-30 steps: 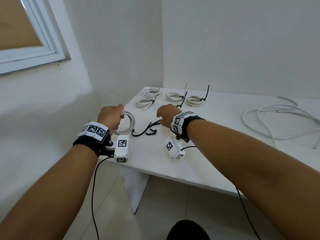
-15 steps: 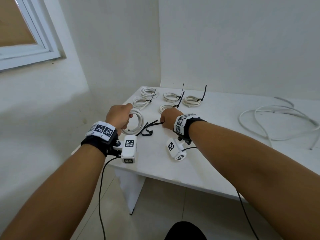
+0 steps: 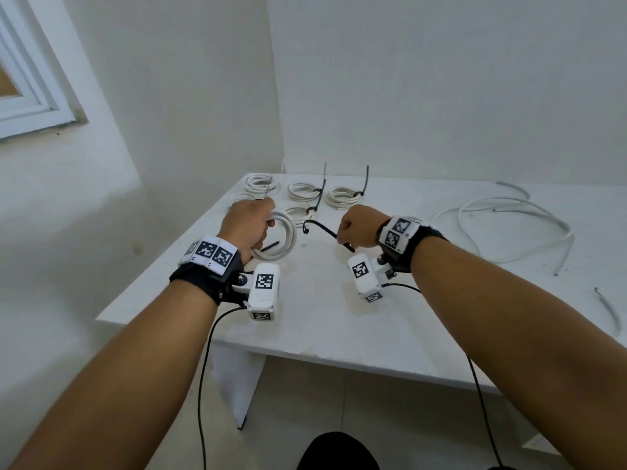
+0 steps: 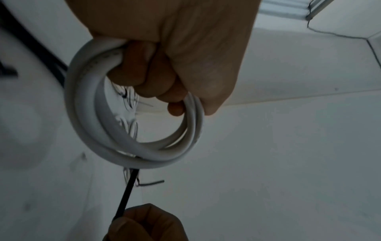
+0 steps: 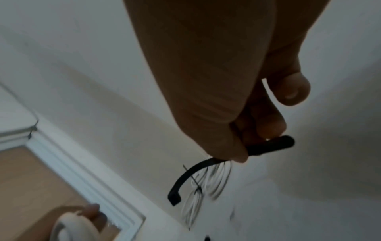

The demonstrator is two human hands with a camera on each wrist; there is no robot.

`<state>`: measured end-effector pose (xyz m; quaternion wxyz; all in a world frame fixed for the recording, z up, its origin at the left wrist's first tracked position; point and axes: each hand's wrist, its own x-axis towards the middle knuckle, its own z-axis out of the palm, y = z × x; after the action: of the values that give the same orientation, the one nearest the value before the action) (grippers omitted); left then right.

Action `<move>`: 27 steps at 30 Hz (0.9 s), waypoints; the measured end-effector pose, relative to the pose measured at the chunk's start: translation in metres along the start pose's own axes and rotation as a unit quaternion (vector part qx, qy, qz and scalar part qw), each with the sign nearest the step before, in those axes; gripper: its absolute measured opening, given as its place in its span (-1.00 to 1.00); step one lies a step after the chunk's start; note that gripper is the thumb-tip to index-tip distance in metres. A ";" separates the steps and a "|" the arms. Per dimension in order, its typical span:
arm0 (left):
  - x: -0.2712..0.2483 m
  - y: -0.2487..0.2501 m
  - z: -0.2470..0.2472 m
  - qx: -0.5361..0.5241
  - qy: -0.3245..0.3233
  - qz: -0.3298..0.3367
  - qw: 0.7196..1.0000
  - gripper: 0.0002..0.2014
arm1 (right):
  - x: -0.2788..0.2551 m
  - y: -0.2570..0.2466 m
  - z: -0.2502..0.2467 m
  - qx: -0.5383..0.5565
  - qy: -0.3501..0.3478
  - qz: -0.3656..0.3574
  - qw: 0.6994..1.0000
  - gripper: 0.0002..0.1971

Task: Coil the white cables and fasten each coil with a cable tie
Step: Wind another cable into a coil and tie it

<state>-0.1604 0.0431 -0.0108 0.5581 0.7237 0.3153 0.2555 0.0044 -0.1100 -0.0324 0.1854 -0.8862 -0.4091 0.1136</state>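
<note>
My left hand [image 3: 249,225] grips a coil of white cable [image 3: 283,237] above the table's left part; in the left wrist view the fingers [image 4: 144,70] curl through the coil [image 4: 90,114]. To its right, my right hand [image 3: 356,225] pinches a black cable tie [image 3: 320,228], lifted off the table; its head end curves toward the coil. The right wrist view shows that tie [image 5: 185,177] held between thumb and fingers. A second black tie [image 3: 269,246] lies on the table under the coil.
Several tied white coils [image 3: 342,196] with black ties sit at the table's [image 3: 339,320] back left. A loose white cable [image 3: 509,225] sprawls at the right. A short cable piece [image 3: 607,310] lies near the right edge. Walls stand close behind and left.
My right hand has lifted one black tie off the table and drawn it right. The left hand has raised the coil slightly. One tie stays on the table.
</note>
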 end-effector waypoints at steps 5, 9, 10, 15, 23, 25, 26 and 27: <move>-0.009 0.013 0.074 -0.015 -0.080 0.021 0.996 -0.71 | -0.035 0.050 -0.017 0.239 0.042 0.067 0.968 -0.95; -0.020 0.020 0.134 -0.003 -0.131 0.035 0.991 -0.68 | -0.055 0.080 -0.030 0.354 0.092 0.090 0.926 -0.93; -0.023 0.021 0.147 0.004 -0.144 0.038 0.989 -0.68 | -0.058 0.087 -0.032 0.316 0.094 0.084 0.940 -0.86; -0.034 0.022 0.191 0.034 -0.194 0.059 0.979 -0.69 | -0.086 0.101 -0.051 -0.087 0.012 -0.014 0.996 -0.72; -0.038 0.020 0.202 0.047 -0.210 0.066 0.974 -0.78 | -0.107 0.113 -0.056 0.061 -0.017 -0.086 0.994 -0.39; -0.039 0.019 0.202 0.045 -0.214 0.055 0.974 -0.83 | -0.106 0.113 -0.055 0.069 -0.023 -0.060 0.996 -0.46; -0.040 0.019 0.201 0.042 -0.214 0.047 0.975 -0.84 | -0.105 0.113 -0.055 0.088 -0.025 -0.044 0.995 -0.50; -0.042 0.019 0.201 0.038 -0.216 0.039 0.975 -0.85 | -0.104 0.112 -0.056 0.127 -0.021 -0.024 0.991 -0.56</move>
<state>-0.0400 -0.1211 -0.0422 0.5747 0.7943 0.1683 0.1023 0.0341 -0.2703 -0.0237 0.2907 -0.8427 -0.4164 0.1787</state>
